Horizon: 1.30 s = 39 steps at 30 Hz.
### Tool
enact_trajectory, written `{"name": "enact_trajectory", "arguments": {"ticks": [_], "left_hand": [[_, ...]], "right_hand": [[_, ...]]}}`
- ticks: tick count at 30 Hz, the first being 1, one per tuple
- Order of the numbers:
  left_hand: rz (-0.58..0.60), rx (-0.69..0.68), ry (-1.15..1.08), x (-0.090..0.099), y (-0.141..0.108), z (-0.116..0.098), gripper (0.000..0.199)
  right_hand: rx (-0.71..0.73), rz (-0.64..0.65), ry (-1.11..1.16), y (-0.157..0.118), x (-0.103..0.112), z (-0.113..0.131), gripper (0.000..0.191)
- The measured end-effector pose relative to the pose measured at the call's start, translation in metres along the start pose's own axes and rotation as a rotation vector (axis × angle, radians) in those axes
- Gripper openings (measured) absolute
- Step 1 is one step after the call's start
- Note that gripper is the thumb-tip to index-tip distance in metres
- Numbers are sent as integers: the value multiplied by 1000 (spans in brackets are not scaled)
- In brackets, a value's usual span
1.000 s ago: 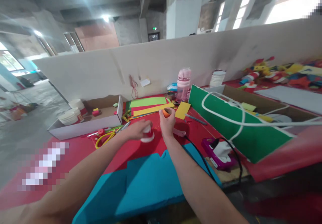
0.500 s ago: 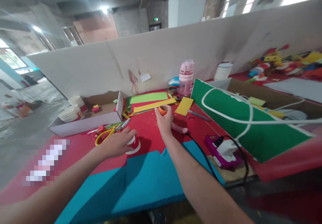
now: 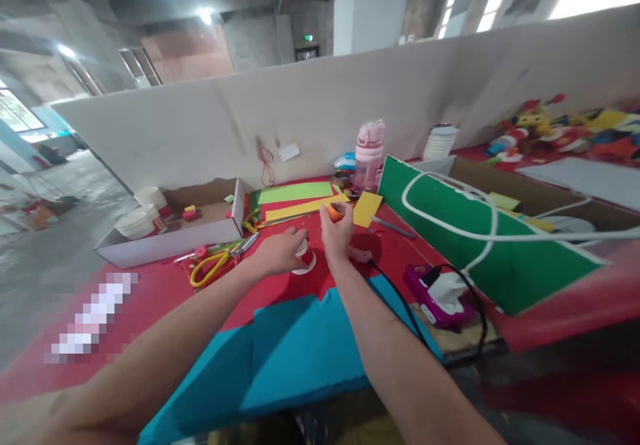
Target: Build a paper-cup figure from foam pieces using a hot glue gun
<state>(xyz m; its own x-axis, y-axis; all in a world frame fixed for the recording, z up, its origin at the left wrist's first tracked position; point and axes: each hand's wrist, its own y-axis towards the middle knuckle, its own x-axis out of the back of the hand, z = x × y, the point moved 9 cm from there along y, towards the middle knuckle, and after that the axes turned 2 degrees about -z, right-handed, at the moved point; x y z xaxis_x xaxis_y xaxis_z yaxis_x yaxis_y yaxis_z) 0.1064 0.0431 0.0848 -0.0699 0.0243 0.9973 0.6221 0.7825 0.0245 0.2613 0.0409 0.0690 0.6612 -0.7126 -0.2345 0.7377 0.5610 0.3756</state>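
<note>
My left hand (image 3: 283, 251) is closed around a white paper cup (image 3: 305, 261) with a red band, its wide rim facing down near the red tabletop. Just right of it, my right hand (image 3: 339, 237) grips a short orange tube (image 3: 335, 213), hollow and brownish at its open end. The fingers hide much of both pieces. Behind my right hand lies a pink glue gun (image 3: 361, 255), partly covered, with a black cord running from it. Yellow-handled scissors (image 3: 215, 266) rest left of the cup.
A blue foam sheet (image 3: 300, 345) covers the near edge. At left stands a white box (image 3: 170, 245) with paper cups; at right, a green-sided box (image 3: 450, 238) and a purple power strip (image 3: 440, 298). Coloured paper (image 3: 295, 193) and a pink bottle (image 3: 369, 155) are at the back.
My left hand has carried the paper cup right and away from me, close to my right hand. My right hand has shifted slightly right, still gripping the orange tube.
</note>
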Motion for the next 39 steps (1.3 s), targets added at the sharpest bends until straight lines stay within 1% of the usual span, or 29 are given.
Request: {"name": "enact_trajectory", "arguments": {"ticks": [1, 3, 4, 5, 7, 8, 9, 11, 13, 14, 15, 17, 18, 19, 21, 22, 23, 25, 26, 27, 29, 30, 32, 33, 34, 36, 37, 39], "left_hand": [[2, 7, 6, -2, 8, -2, 49], [-13, 28, 14, 0, 31, 0, 41], [-56, 76, 45, 7, 42, 6, 38], [-142, 153, 110, 18, 50, 15, 35], [-216, 257, 168, 29, 55, 28, 38], [-225, 275, 168, 31, 53, 31, 42], [-205, 261, 146, 29, 49, 33, 46], [-128, 175, 95, 21, 35, 29, 49], [-55, 121, 87, 15, 13, 29, 44], [-60, 146, 96, 17, 1, 33, 41], [-105, 195, 109, 23, -11, 40, 39], [-233, 319, 104, 37, -34, 54, 40], [-263, 368, 94, 39, -43, 59, 43], [-261, 398, 77, 37, -49, 63, 44], [-212, 388, 11, 24, -54, 67, 48], [-235, 383, -35, 21, -56, 70, 51], [-289, 386, -84, 19, -59, 73, 52], [-428, 417, -163, 21, -66, 84, 54], [-465, 425, -185, 20, -70, 88, 54], [-473, 425, -197, 18, -73, 91, 53], [-448, 400, -204, 15, -76, 93, 49], [-456, 385, -203, 17, -79, 93, 48], [-516, 369, -185, 24, -85, 91, 48], [-528, 364, -167, 25, -86, 90, 49], [-514, 362, -148, 25, -86, 89, 50], [-451, 367, -124, 19, -84, 89, 53], [-440, 372, -122, 16, -84, 89, 54], [-487, 380, -129, 16, -85, 91, 57]], "right_hand": [[-1, -4, -2, 0, 0, -1, 29], [-8, 0, -4, -1, -1, -3, 29], [-15, 10, -3, -2, -3, -5, 29], [-23, 25, -3, -2, -4, -7, 29], [-34, 47, -4, -3, -7, -9, 30], [-31, 50, -10, -3, -7, -9, 30], [-25, 48, -18, -3, -7, -8, 30], [-18, 78, -37, -6, -11, -7, 32], [-18, 195, -65, -14, -23, -7, 35], [-12, 272, -72, -20, -32, -7, 37], [6, 349, -71, -28, -40, -6, 39], [73, 484, -63, -46, -55, -3, 41], [108, 558, -77, -56, -62, -2, 38], [138, 644, -122, -66, -69, -2, 33], [196, 805, -290, -84, -80, -7, 22], [238, 845, -378, -89, -82, -8, 19], [298, 843, -442, -90, -82, -6, 18], [421, 786, -501, -88, -77, 4, 20], [453, 773, -521, -87, -76, 7, 20], [454, 784, -547, -87, -76, 6, 21], [400, 828, -590, -86, -77, -1, 21], [372, 830, -585, -84, -76, -4, 21], [353, 802, -524, -82, -76, -7, 22], [353, 799, -500, -82, -76, -7, 22], [353, 808, -488, -83, -77, -9, 22], [363, 825, -481, -85, -78, -10, 21], [377, 809, -475, -84, -77, -8, 22], [422, 775, -458, -83, -75, -3, 24]]}}
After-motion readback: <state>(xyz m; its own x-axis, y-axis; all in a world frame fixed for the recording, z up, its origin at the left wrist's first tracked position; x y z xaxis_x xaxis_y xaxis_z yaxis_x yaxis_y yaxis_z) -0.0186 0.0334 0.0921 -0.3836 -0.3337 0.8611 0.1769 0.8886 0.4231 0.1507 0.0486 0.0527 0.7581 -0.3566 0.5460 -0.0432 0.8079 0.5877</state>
